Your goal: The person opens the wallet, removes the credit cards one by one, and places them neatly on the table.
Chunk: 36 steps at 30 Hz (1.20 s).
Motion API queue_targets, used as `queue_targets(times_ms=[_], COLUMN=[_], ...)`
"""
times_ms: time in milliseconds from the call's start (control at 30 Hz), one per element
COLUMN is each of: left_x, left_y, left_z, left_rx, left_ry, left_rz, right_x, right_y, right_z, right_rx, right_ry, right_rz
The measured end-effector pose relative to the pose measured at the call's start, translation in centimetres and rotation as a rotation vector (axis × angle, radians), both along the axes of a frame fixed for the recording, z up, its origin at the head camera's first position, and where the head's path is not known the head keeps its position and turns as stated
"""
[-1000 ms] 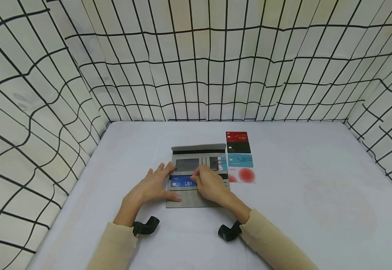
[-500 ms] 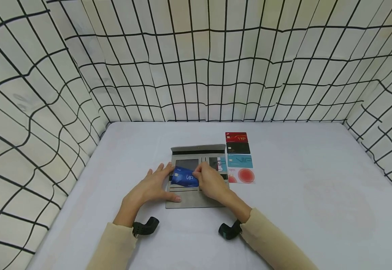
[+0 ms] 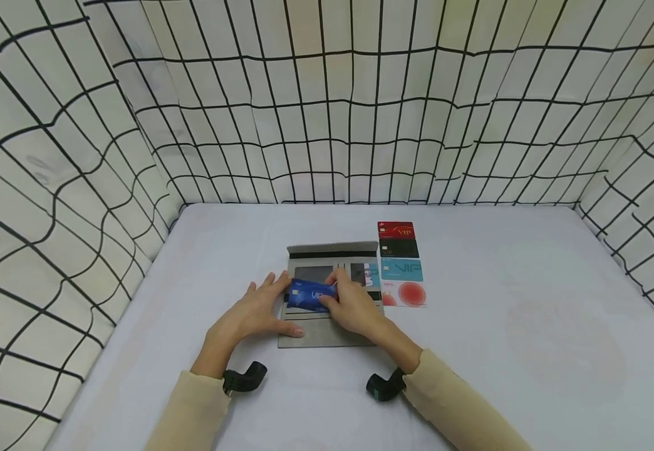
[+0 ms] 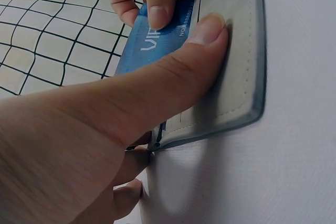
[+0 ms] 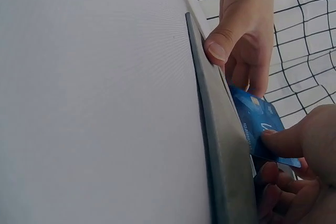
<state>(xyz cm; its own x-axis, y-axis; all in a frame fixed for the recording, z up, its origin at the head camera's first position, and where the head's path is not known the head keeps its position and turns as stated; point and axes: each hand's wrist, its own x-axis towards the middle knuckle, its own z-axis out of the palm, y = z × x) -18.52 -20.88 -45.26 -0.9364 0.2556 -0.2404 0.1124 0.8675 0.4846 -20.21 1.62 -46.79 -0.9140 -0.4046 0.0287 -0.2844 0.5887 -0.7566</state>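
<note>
Well inside the table's [image 3: 502,351] side edges, the right hand [image 3: 355,307] pinched a blue card [image 3: 307,294]; the spread left hand [image 3: 255,312] touched the wallet's [image 3: 322,332] left edge.

White table [image 3: 490,275], lower frame | unfolded grey wallet [image 3: 318,331], just below centre | column right of centre: red card [image 3: 396,230] at top, black card [image 3: 398,248], light-blue card [image 3: 402,270], white card [image 3: 404,293] lowest

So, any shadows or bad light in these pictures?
Head view: bright, fairly even light; left wrist: dimmer, a soft shadow on the table beside the wallet; right wrist: dim too, small print on the blue card hard to read.
</note>
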Motion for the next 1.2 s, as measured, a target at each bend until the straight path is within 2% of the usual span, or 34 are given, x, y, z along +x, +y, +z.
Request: queue_targets(times_ms=[233,500,900,1200], left_x=[0.0,0.0,0.0,0.1], left_y=[0.1,-0.1,-0.1,-0.2], left_z=[0.1,0.0,-0.1,-0.2], left_rx=[-0.001,0.004,0.005,0.006], left_ry=[0.006,0.008,0.012,0.022], left_rz=[-0.008,-0.011,-0.007,-0.018], right_x=[-0.2,-0.6,-1.7,-2.5], right_y=[0.6,1.2,3.3,5.5], right_z=[0.6,1.6,3.9,5.4], right_rx=[-0.04,-0.017,-0.114,-0.1], right_ry=[-0.002,-0.023,-0.123,-0.073], right_rz=[-0.035,-0.059,-0.071,-0.106])
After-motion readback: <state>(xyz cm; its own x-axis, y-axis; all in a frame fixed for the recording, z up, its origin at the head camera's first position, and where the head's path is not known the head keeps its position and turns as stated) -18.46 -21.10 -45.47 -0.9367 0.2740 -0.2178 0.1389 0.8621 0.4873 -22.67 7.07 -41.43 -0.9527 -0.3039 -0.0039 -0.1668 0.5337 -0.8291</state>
